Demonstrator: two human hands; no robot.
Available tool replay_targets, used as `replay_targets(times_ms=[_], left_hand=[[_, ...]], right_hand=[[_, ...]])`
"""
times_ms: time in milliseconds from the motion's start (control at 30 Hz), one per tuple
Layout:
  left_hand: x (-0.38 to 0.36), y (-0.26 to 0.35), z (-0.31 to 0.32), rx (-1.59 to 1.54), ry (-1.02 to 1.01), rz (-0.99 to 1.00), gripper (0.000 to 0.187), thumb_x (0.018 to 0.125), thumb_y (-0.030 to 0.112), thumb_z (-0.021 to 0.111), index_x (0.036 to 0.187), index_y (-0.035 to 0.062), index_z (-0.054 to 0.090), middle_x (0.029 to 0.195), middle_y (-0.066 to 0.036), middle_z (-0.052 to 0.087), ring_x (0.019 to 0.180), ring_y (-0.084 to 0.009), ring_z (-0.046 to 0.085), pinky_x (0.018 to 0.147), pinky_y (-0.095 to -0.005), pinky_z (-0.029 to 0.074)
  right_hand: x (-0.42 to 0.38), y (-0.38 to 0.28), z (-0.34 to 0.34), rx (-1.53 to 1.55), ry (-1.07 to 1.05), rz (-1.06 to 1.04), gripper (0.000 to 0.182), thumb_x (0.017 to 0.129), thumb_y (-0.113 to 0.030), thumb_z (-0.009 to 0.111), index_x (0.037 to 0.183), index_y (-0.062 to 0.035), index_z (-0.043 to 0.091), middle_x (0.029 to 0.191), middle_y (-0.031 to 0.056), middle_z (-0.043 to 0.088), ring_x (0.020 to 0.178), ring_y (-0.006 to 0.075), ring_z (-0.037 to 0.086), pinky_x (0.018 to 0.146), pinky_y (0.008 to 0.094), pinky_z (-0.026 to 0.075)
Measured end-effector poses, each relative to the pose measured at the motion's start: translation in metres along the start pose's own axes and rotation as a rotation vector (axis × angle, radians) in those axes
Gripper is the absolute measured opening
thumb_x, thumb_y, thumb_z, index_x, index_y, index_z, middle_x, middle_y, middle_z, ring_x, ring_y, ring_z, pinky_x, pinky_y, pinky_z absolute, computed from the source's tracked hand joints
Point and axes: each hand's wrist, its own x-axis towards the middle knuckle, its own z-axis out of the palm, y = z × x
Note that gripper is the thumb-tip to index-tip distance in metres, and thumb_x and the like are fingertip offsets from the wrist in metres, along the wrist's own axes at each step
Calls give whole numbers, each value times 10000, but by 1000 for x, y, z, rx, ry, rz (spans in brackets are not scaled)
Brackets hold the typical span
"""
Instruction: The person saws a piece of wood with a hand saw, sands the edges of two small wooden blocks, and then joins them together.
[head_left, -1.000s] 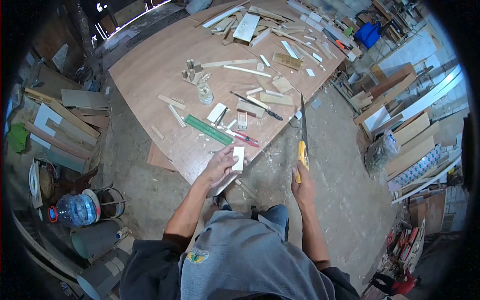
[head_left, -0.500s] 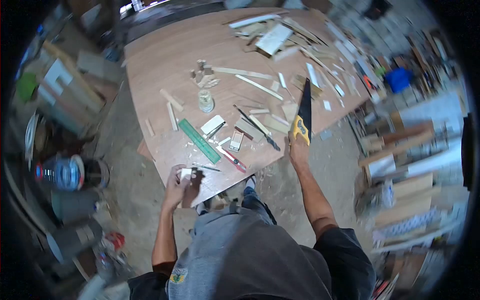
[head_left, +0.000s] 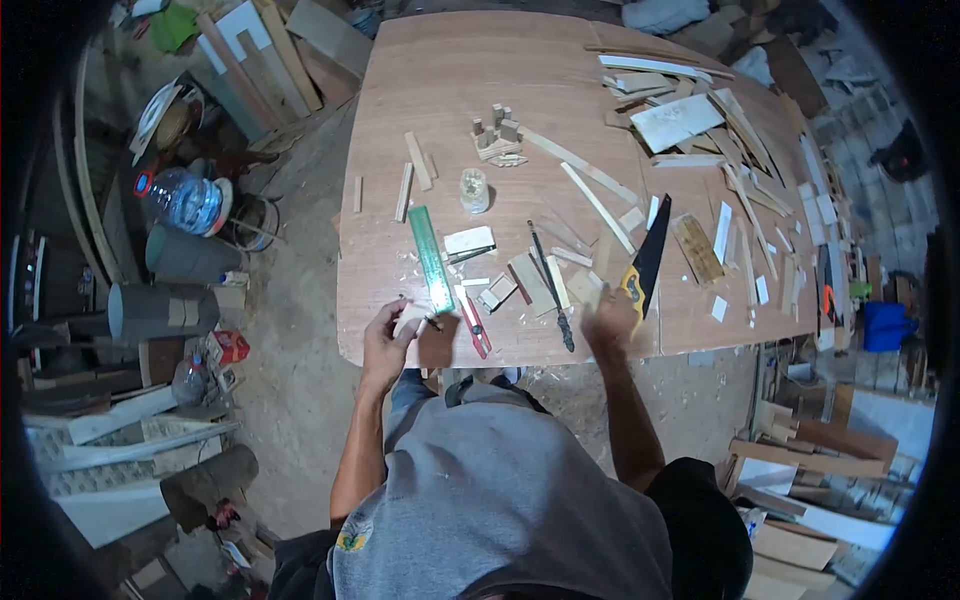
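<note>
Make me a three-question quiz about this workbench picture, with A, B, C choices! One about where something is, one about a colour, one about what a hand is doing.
1. Where does the saw lie?
A. on the table
B. on the floor
C. on a shelf

2. What colour is the long ruler?
A. red
B. green
C. white

3. What is the left hand doing?
A. hanging empty
B. holding a bottle
C. holding a small pale block

Answers: 1 A, the blade rests on the table; 2 B, it is plainly green; 3 C, the fingers wrap the block at the table's edge.

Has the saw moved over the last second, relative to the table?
Yes. The saw hung beyond the table's near edge, over the floor; now it lies flat on the tabletop among the wood scraps, the right hand at its yellow handle.
</note>
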Motion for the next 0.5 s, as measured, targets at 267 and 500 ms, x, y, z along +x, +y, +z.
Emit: replay_targets(times_ms=[267,500], left_hand=[[19,55,30,-206,-47,-63,310,855,91,741,1148,25,667,912,-4,684,662,-57,548,562,-203,418],[43,65,24,-301,-102,-60,234,854,144,768,1035,13,700,713,37,573,586,-45,442,506,-213,335]], right_hand=[[31,-93,36,184,-189,-302,569,793,-289,721,1290,-91,526,1155,172,568,1129,350,541,904,513,457],[25,-89,39,326,-89,-245,518,822,-247,677,1280,-54,529,1116,204,587,1053,395,569,894,492,480]])
